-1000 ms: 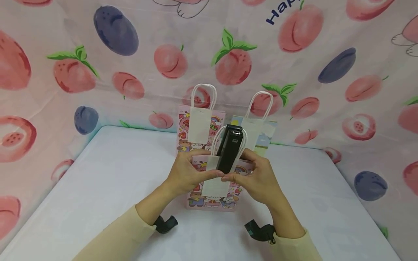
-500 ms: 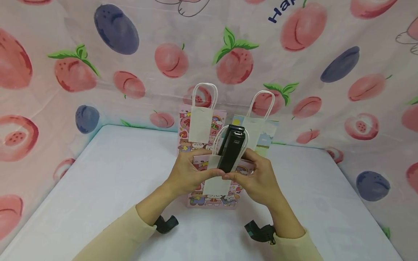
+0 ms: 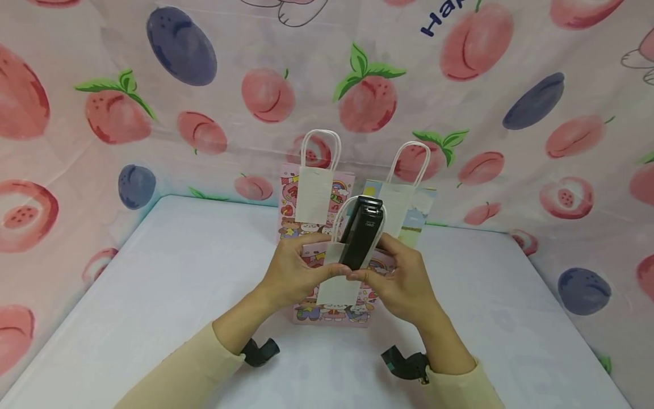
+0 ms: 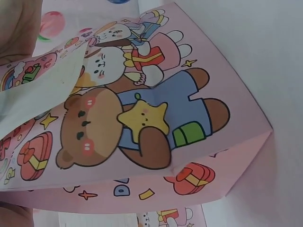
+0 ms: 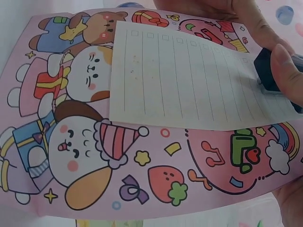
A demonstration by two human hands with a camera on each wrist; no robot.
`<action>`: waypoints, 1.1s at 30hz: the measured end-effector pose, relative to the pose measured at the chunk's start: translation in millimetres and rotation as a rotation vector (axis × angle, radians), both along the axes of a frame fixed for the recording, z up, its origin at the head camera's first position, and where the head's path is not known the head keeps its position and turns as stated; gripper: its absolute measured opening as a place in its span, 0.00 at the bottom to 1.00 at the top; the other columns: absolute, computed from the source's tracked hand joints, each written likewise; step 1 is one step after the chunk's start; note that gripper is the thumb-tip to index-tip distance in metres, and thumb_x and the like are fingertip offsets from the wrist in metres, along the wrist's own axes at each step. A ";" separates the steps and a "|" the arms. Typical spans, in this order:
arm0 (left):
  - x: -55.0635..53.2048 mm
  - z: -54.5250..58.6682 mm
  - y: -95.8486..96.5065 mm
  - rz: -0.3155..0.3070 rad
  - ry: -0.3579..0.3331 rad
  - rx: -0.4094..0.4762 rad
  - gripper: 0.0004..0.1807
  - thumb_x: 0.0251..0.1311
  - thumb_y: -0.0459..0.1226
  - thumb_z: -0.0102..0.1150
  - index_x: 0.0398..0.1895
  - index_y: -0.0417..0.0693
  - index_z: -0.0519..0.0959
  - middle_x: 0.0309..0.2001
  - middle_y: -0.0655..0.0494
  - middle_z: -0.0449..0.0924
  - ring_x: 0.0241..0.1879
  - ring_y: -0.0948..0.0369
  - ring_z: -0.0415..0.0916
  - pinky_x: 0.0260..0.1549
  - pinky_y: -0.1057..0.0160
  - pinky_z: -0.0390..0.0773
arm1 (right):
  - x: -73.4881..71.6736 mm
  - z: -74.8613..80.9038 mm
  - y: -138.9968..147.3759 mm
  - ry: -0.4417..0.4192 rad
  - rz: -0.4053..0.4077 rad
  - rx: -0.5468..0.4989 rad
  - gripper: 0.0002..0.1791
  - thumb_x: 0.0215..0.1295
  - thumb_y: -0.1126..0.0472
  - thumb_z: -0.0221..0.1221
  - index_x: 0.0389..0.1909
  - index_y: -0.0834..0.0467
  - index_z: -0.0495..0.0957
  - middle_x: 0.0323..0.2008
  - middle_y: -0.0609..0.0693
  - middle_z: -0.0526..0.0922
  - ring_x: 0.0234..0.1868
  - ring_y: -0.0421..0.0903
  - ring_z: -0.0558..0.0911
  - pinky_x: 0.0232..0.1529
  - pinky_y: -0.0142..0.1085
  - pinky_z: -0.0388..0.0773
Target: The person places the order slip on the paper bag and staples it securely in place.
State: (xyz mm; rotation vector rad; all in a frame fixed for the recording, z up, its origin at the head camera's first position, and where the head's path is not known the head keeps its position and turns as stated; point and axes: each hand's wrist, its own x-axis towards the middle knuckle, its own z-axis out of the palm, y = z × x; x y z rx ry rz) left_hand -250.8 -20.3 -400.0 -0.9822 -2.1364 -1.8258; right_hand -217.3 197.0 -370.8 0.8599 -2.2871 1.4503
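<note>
In the head view a black stapler (image 3: 361, 233) stands lengthwise over the top edge of a pink cartoon gift bag (image 3: 334, 315), between its white cord handles. Under its near end, a white lined note (image 3: 338, 291) hangs down the bag's front. My left hand (image 3: 296, 270) grips from the left and my right hand (image 3: 403, 278) from the right. Both thumbs meet at the stapler's near end; the other fingers are mostly hidden behind the bag. The right wrist view shows a thumb against the stapler's dark end (image 5: 267, 71). In the left wrist view the bag's printed bear (image 4: 90, 127) appears close.
Behind my hands stand another pink gift bag (image 3: 286, 210) with a white note (image 3: 314, 196) and a blue-yellow bag (image 3: 419, 207) with its own white note (image 3: 397, 199). They stand on a white table (image 3: 204, 272) before a fruit-print cloth (image 3: 317, 68).
My right hand has drawn in very slightly to the left. Both thumbs remain at the stapler's near end, and the bags behind have not moved.
</note>
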 end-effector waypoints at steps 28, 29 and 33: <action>4.5 -3.0 5.0 0.069 0.074 -0.008 0.25 0.56 0.36 0.77 0.58 0.47 0.84 0.56 0.54 0.88 0.58 0.60 0.84 0.59 0.59 0.82 | -1.5 -7.1 -3.5 0.192 -0.104 0.164 0.34 0.53 0.74 0.74 0.63 0.63 0.77 0.51 0.58 0.89 0.50 0.52 0.90 0.46 0.42 0.88; 4.5 -3.1 5.3 0.069 0.075 -0.009 0.25 0.56 0.36 0.77 0.58 0.47 0.84 0.56 0.54 0.88 0.58 0.59 0.84 0.59 0.59 0.83 | -1.4 -6.7 -3.0 0.193 -0.102 0.165 0.33 0.53 0.74 0.74 0.62 0.63 0.77 0.51 0.58 0.90 0.49 0.52 0.90 0.46 0.40 0.88; 4.4 -2.6 5.0 0.089 0.068 -0.044 0.26 0.55 0.38 0.78 0.58 0.47 0.84 0.56 0.54 0.88 0.59 0.58 0.84 0.58 0.57 0.83 | -1.5 -3.3 1.3 0.154 -0.060 0.139 0.34 0.52 0.75 0.75 0.63 0.64 0.77 0.51 0.59 0.89 0.52 0.52 0.89 0.49 0.34 0.86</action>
